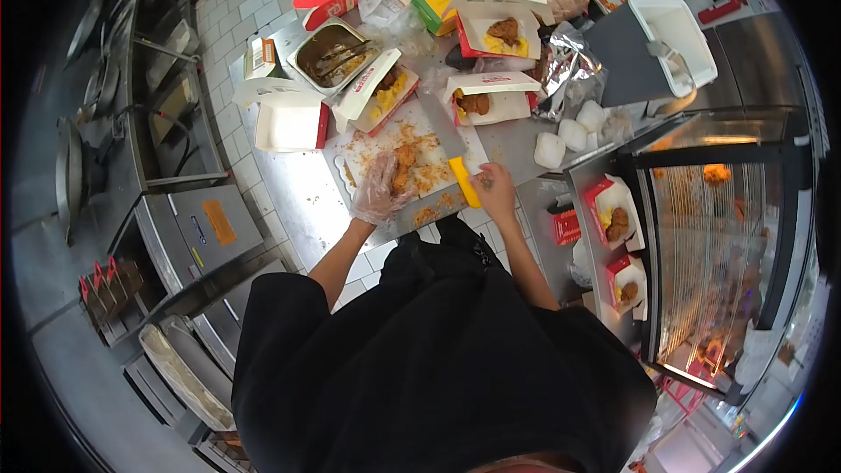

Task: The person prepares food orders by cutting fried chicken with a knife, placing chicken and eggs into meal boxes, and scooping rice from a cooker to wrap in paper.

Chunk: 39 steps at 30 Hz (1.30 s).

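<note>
My left hand (376, 189), in a clear plastic glove, holds a piece of fried chicken (404, 168) against a white cutting board (357, 145) strewn with crumbs. Just right of the board's middle lies a knife (463, 180) with a yellow handle, its blade pointing away from me. Bare and loosely curled, my right hand (496, 192) is beside the handle, fingertips close to it; the handle is uncovered and I see no grip round it. Beyond the board stand open boxes of chicken and yellow food, including one red-and-white box (492, 97).
An empty open box (292, 125) and a metal pan (329, 54) with utensils stand at the back left. Foil (574, 73), white wrapped balls (561, 142) and a grey bin (638, 54) are to the right. A heated display cabinet (714, 254) stands at far right.
</note>
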Each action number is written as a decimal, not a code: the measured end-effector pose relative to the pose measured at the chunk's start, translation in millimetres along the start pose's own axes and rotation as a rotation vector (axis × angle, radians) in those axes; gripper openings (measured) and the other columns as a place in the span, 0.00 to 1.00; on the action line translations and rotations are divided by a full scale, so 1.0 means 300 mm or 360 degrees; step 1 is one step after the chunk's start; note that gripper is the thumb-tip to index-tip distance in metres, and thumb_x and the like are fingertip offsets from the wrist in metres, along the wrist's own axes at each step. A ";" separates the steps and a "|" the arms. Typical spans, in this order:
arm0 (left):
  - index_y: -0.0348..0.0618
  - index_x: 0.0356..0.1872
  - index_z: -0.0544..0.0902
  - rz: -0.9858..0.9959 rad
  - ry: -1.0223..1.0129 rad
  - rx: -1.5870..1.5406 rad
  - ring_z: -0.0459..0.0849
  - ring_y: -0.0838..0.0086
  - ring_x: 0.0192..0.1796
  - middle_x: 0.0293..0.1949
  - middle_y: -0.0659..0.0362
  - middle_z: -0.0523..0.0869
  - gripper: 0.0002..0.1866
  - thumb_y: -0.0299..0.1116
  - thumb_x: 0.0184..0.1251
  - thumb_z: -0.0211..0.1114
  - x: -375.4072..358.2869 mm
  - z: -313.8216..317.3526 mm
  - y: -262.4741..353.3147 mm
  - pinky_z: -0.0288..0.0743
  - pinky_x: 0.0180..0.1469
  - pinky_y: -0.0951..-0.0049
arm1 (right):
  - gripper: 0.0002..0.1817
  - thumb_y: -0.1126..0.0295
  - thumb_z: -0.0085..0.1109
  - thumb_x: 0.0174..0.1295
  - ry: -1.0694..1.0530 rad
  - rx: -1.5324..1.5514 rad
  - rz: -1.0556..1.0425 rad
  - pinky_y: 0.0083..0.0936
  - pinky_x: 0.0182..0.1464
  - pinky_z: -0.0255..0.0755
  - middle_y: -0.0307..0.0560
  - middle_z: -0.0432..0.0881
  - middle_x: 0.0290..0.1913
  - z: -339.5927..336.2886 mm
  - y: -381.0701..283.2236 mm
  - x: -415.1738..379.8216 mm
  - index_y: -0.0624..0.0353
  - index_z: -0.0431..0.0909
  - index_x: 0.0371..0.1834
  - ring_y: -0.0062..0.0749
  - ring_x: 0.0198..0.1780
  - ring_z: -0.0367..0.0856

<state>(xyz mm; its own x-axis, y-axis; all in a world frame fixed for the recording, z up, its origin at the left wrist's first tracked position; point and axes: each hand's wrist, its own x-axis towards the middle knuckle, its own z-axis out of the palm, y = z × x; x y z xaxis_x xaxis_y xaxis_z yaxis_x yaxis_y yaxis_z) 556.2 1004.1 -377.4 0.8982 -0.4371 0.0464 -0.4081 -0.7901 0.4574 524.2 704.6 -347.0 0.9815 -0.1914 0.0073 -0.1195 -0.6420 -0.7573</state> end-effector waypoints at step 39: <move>0.41 0.79 0.53 0.0693 -0.0117 0.0195 0.56 0.56 0.80 0.79 0.47 0.55 0.38 0.28 0.67 0.55 -0.098 -0.182 -0.257 0.53 0.80 0.61 | 0.39 0.39 0.43 0.74 -0.0795 -0.0223 0.0572 0.52 0.42 0.73 0.71 0.82 0.30 0.146 -0.464 -0.411 0.73 0.81 0.33 0.67 0.36 0.81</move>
<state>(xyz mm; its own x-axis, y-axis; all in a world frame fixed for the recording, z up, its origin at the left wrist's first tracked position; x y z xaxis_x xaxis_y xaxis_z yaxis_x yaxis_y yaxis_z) 570.1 1101.4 -365.5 0.6265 -0.7656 0.1463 -0.7654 -0.5689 0.3007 426.4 850.0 -271.0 0.8237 -0.0654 -0.5632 -0.4402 -0.6998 -0.5626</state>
